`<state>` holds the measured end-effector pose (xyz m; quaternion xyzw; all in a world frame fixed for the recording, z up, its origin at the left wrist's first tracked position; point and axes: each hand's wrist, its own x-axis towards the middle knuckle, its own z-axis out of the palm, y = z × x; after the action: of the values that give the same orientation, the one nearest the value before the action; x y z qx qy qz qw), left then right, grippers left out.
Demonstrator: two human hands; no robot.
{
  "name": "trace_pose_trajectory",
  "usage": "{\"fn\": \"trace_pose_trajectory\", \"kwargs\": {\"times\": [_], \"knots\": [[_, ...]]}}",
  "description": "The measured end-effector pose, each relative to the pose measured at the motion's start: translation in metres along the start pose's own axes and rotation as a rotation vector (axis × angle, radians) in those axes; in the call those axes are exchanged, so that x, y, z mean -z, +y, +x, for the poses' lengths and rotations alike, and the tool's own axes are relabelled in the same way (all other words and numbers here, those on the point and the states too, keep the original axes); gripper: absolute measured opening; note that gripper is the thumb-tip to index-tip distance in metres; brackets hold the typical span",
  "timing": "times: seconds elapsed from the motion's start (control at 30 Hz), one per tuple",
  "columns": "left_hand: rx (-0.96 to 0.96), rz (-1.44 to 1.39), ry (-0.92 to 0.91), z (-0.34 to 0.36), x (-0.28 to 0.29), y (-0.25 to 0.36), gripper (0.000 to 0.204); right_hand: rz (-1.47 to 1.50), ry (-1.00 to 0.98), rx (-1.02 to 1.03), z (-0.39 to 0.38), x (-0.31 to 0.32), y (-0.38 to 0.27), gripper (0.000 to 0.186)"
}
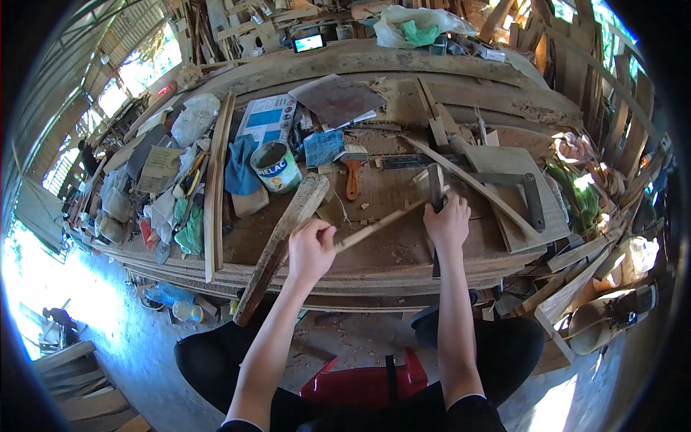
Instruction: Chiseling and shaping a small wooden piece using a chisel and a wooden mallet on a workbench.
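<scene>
A thin wooden strip (385, 225) slants between my two hands above the bench. My left hand (312, 250) is closed around its lower left end. My right hand (448, 222) is closed near its upper right end, fingers curled at a narrow upright bar (436, 186) with a dark lower part. Whether those fingers grip the bar, the strip or both is partly hidden. Beneath my left hand lies a rough, bark-edged wooden piece (277, 241), jutting past the bench's front edge. A paintbrush (353, 178) with an orange-brown handle rests between the hands, farther back.
An open tin can (276, 167) stands left of the paintbrush, near blue cloth (242, 165). To the right lie a long thin stick (475, 189), a metal square (533, 198) and a flat board (515, 169). Bags and tools crowd the left. A lit phone (309, 43) stands far back.
</scene>
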<state>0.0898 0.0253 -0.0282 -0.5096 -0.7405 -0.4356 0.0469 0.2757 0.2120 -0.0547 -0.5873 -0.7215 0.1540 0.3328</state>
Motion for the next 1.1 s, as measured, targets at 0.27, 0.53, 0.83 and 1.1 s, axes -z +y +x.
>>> {"fn": "trace_pose_trajectory", "kwargs": {"times": [0.27,0.53,0.83,1.1], "knots": [[-0.148,0.155,0.090,-0.037,-0.017,-0.010,0.006,0.214,-0.197,0.752,-0.058,-0.015,-0.048,0.022],[-0.171,0.257,0.064,-0.061,0.002,0.012,0.011,0.452,-0.218,0.967,-0.079,-0.008,-0.048,0.023],[0.011,0.180,0.081,-0.078,0.026,0.036,0.018,0.619,-0.330,1.052,-0.089,0.000,-0.066,0.026],[0.239,-0.106,0.163,-0.086,0.028,0.019,0.006,0.658,-0.090,1.043,-0.097,-0.003,-0.062,0.020]]}}
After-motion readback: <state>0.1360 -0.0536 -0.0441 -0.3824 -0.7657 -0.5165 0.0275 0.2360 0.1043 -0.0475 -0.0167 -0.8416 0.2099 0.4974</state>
